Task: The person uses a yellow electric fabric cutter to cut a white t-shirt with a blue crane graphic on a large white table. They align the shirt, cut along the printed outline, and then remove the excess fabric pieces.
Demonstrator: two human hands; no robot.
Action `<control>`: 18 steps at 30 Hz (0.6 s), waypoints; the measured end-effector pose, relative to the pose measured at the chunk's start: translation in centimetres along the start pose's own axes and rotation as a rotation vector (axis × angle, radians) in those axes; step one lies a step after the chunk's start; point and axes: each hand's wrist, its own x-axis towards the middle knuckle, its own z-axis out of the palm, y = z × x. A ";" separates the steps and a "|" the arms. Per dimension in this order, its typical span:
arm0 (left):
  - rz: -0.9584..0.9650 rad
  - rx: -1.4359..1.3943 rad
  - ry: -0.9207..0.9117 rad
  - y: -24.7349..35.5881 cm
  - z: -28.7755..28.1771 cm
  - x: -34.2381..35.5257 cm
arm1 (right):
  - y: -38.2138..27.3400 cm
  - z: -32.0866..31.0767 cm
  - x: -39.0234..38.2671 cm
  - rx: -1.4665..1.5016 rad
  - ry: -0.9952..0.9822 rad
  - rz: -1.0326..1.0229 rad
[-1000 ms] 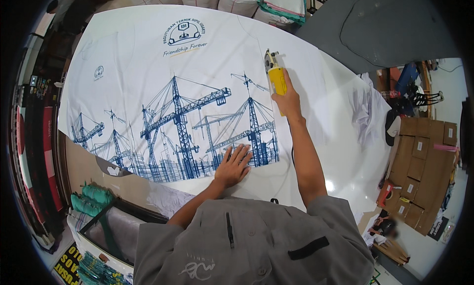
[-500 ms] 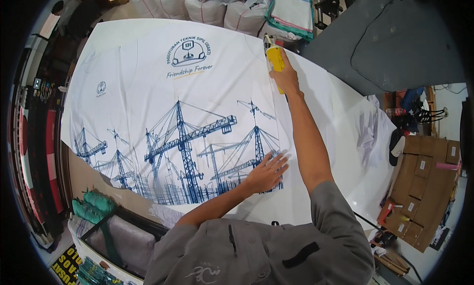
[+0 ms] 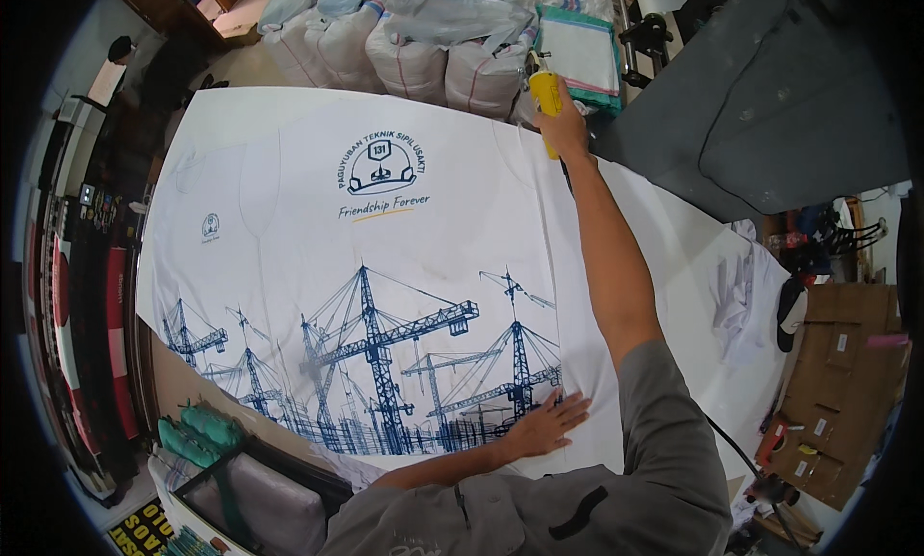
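My right hand point(image 3: 563, 128) is wrapped round a yellow electric rotary cutter point(image 3: 545, 91) at the far edge of the white table point(image 3: 693, 209), its metal head partly hard to make out against the bags. A dark cord trails from it behind my forearm. Printed white fabric point(image 3: 298, 238) lies spread on the table, with blue cranes along the near part and an emblem near the far part; a thin line runs lengthwise near its right side. My left hand point(image 3: 544, 426) rests flat, fingers spread, on the fabric's near right area, beside the crane print.
Stuffed woven sacks point(image 3: 409, 70) and green-edged bundles point(image 3: 577, 36) stand beyond the table. A grey panel point(image 3: 731, 94) is at the back right. Crumpled white cloth point(image 3: 741, 306) and cardboard boxes point(image 3: 823, 383) are at right, green bundles point(image 3: 202, 431) at lower left, dark rails point(image 3: 115, 286) along the left.
My right hand has pushed the cutter away from me to the table's far edge. My left hand has shifted right toward the printed panel's right edge. The camera view has tilted farther forward.
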 end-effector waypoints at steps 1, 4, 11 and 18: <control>0.035 -0.009 -0.014 0.8 0.4 -0.4 | 0.2 -0.4 0.5 0.047 0.042 0.003; 0.262 -0.033 -0.266 3.4 0.5 -0.4 | 1.6 -1.8 0.6 0.198 0.109 -0.003; 0.307 -0.193 0.088 3.7 0.2 -0.8 | 3.3 -10.5 -10.7 0.369 0.027 0.006; -0.467 0.337 0.331 -2.5 -3.8 -8.6 | 8.8 -18.9 -28.9 0.392 -0.088 0.058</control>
